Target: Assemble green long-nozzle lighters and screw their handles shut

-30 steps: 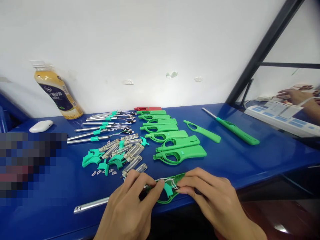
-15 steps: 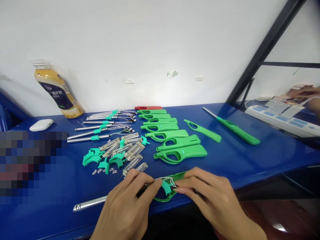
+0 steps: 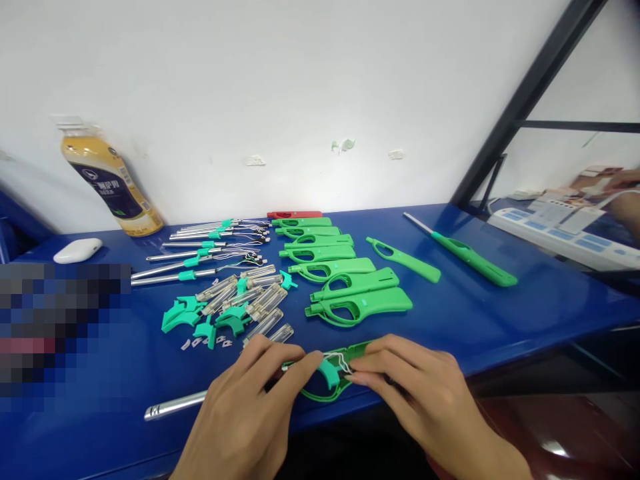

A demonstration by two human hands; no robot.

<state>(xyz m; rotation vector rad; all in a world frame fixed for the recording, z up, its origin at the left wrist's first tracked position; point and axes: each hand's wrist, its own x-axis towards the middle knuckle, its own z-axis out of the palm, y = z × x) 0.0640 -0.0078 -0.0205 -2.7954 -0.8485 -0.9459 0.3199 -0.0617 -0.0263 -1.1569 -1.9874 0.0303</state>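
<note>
Head view: left hand [image 3: 250, 403], right hand [image 3: 420, 387], both narrow on one green shell [image 3: 357, 349], one teal trigger [image 3: 329, 375] between.

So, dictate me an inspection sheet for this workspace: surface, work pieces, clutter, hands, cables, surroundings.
Surface: blue table, glossy.
Work pieces: open green shell between the hands, with a teal piece; green shells, clear tanks and metal tubes beyond.
Clutter: white case; yellow bottle by the wall.
Hands: left hand over a metal tube's near end, fingertips by the teal piece; right hand with fingertips at the white wires; exact grips hidden.
Cables: white wires looped across the open green shell; others trail from the metal tubes.
Surroundings: white wall, scuffed; another person's hand far right, blurred; left edge pixelated.
</note>
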